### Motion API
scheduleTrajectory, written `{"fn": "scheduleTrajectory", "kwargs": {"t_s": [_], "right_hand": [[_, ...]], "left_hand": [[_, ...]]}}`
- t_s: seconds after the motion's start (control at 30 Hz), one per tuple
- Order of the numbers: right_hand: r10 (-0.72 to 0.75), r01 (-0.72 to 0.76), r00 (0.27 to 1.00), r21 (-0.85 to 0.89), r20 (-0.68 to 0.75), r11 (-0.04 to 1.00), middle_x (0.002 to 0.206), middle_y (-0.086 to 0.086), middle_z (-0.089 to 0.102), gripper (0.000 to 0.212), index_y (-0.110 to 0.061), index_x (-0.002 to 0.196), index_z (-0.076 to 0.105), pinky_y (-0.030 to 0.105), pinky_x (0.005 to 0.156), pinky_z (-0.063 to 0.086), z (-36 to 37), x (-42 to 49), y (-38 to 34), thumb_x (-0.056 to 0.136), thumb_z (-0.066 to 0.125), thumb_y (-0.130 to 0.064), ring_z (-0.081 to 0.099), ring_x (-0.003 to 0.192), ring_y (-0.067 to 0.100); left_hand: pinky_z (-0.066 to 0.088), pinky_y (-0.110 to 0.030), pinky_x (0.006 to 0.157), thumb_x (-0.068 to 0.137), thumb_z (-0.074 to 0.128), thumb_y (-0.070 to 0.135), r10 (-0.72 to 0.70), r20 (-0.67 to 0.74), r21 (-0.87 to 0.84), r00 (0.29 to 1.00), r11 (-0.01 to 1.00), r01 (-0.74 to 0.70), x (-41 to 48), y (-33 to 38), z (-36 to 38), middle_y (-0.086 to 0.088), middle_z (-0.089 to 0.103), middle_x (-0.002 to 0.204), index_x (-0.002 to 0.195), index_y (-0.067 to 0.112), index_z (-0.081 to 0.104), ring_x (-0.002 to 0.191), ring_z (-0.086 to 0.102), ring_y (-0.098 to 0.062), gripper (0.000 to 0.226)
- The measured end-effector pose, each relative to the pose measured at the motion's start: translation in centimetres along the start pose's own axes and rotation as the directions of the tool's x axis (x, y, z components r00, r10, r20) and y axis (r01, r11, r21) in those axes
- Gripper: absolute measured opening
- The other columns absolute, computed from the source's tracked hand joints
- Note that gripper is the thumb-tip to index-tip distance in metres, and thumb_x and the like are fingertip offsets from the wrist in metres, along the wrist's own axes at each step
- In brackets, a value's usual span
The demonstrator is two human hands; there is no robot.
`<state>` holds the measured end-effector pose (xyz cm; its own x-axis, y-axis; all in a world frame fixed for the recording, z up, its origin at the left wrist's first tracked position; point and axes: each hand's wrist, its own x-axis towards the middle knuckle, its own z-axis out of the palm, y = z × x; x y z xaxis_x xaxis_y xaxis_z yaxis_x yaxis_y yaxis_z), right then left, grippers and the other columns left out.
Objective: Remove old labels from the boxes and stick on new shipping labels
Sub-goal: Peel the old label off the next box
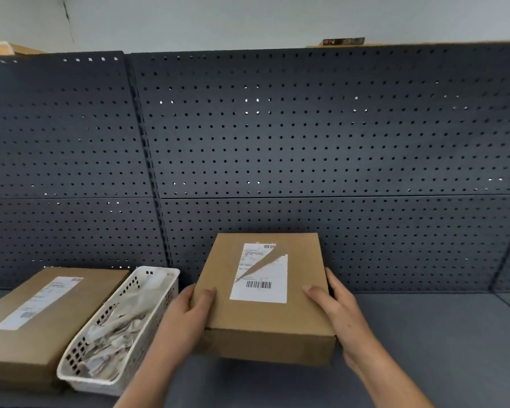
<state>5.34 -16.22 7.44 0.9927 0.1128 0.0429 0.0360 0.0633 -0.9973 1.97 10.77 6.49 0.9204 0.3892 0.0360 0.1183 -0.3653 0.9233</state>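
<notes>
- While both hands clasp it, a brown cardboard box (pixel 265 293) sits in the middle of the view, its near end seemingly raised off the grey shelf surface (pixel 424 334).
- On the box's left edge, the left hand (pixel 186 313) grips with the thumb lying on the top face and the fingers wrapped under the side.
- On the box's right edge, the right hand (pixel 336 307) grips the same way, thumb on top and fingers curled around the side wall.
- Centred on the box's top face is a white shipping label (pixel 259 278) with a barcode near its lower end; a diagonal strip is torn out of it, baring cardboard from the upper right corner toward the left edge.
- Just left of the box stands a white perforated plastic basket (pixel 159 278), angled, holding crumpled paper scraps (pixel 115 334).
- Left of the box, beyond the basket and touching it, a second cardboard box (pixel 80 290) lies flat on the shelf surface with an intact white label (pixel 39 303) on top.
- Behind the box rises a dark pegboard panel (pixel 306 142) across the full width.
</notes>
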Motion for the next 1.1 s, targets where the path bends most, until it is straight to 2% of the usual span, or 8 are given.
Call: {"fn": "scheduleTrajectory", "kwargs": {"t_s": [0.27, 0.47, 0.6, 0.7, 0.83, 0.97, 1.03, 1.1], "right_hand": [[0.049, -0.049, 0.999, -0.03, -0.014, 0.998, 0.116, -0.013, 0.075, 0.037, -0.035, 0.133, 0.06, 0.029, 0.088, 0.053, -5.9, -0.7, 2.3, 0.099, 0.064, -0.022, 0.072, 0.105, 0.008], [0.081, -0.08, 0.997, -0.061, 0.016, 0.995, 0.119, -0.014, 0.074, 0.037, -0.039, 0.132, 0.059, 0.027, 0.091, 0.052, -7.9, -0.6, 3.9, 0.1, 0.062, -0.021, 0.07, 0.108, 0.006], [0.122, -0.119, 0.992, -0.1, 0.028, 0.988, 0.122, -0.012, 0.073, 0.037, -0.038, 0.133, 0.059, 0.034, 0.098, 0.053, -8.4, 0.0, 5.3, 0.101, 0.061, -0.021, 0.07, 0.111, 0.009], [0.154, -0.148, 0.987, -0.129, 0.04, 0.981, 0.122, -0.011, 0.073, 0.038, -0.037, 0.135, 0.059, 0.038, 0.102, 0.052, -8.9, 0.4, 6.2, 0.101, 0.06, -0.021, 0.07, 0.112, 0.012], [0.175, -0.169, 0.984, -0.153, 0.023, 0.974, 0.119, -0.011, 0.074, 0.037, -0.036, 0.135, 0.059, 0.029, 0.09, 0.053, -9.3, 0.9, 6.8, 0.101, 0.06, -0.022, 0.071, 0.107, 0.01], [0.186, -0.177, 0.982, -0.172, 0.036, 0.969, 0.12, -0.011, 0.074, 0.038, -0.037, 0.137, 0.058, 0.03, 0.092, 0.053, -9.4, 1.5, 7.2, 0.101, 0.061, -0.026, 0.071, 0.109, 0.011], [0.188, -0.174, 0.981, -0.186, 0.057, 0.967, 0.126, -0.01, 0.072, 0.044, -0.035, 0.141, 0.055, 0.033, 0.097, 0.053, -9.7, 1.6, 7.5, 0.098, 0.066, -0.031, 0.069, 0.113, 0.011], [0.176, -0.166, 0.984, -0.196, 0.035, 0.967, 0.144, -0.008, 0.06, 0.075, -0.031, 0.154, 0.039, 0.032, 0.103, 0.05, -10.1, 1.8, 8.0, 0.09, 0.076, -0.041, 0.062, 0.124, 0.01]], "left_hand": [[0.044, -0.023, 0.077, 0.102, 0.056, 0.038, -0.038, 0.065, -0.036, 0.997, 0.999, 0.04, -1.9, -0.1, 6.2, 0.018, 0.067, 0.104, 0.111, 0.034, 0.062, 0.1, 0.061, -0.002, 0.012], [0.048, -0.025, 0.077, 0.103, 0.056, 0.037, -0.068, 0.102, -0.054, 0.992, 0.996, 0.074, -2.9, -0.8, 8.3, 0.011, 0.071, 0.104, 0.104, 0.034, 0.063, 0.096, 0.064, -0.004, 0.008], [0.053, -0.034, 0.086, 0.102, 0.055, 0.041, -0.097, 0.12, -0.037, 0.988, 0.994, 0.102, -2.9, -1.8, 8.8, 0.013, 0.069, 0.106, 0.102, 0.037, 0.059, 0.098, 0.063, -0.004, 0.005], [0.046, -0.023, 0.08, 0.102, 0.055, 0.041, -0.092, 0.145, -0.001, 0.985, 0.996, 0.093, -3.1, -2.2, 9.2, 0.021, 0.063, 0.103, 0.096, 0.039, 0.052, 0.095, 0.057, 0.007, 0.007], [0.043, -0.023, 0.08, 0.101, 0.054, 0.048, -0.082, 0.181, 0.006, 0.98, 0.997, 0.082, -3.0, -2.4, 9.3, 0.027, 0.06, 0.105, 0.106, 0.04, 0.05, 0.096, 0.053, 0.013, 0.01], [0.043, -0.028, 0.089, 0.101, 0.051, 0.053, -0.083, 0.191, 0.015, 0.978, 0.997, 0.081, -2.5, -2.8, 9.2, 0.026, 0.059, 0.11, 0.117, 0.041, 0.049, 0.104, 0.059, 0.0, 0.021], [0.042, -0.028, 0.092, 0.101, 0.05, 0.054, -0.07, 0.209, 0.021, 0.975, 0.998, 0.067, -2.5, -2.9, 9.2, 0.023, 0.059, 0.116, 0.122, 0.042, 0.046, 0.108, 0.058, -0.005, 0.024], [0.041, -0.024, 0.089, 0.101, 0.051, 0.053, -0.062, 0.247, 0.019, 0.967, 0.998, 0.059, -2.3, -3.0, 9.0, 0.023, 0.059, 0.118, 0.125, 0.041, 0.046, 0.106, 0.058, 0.001, 0.027]]}}
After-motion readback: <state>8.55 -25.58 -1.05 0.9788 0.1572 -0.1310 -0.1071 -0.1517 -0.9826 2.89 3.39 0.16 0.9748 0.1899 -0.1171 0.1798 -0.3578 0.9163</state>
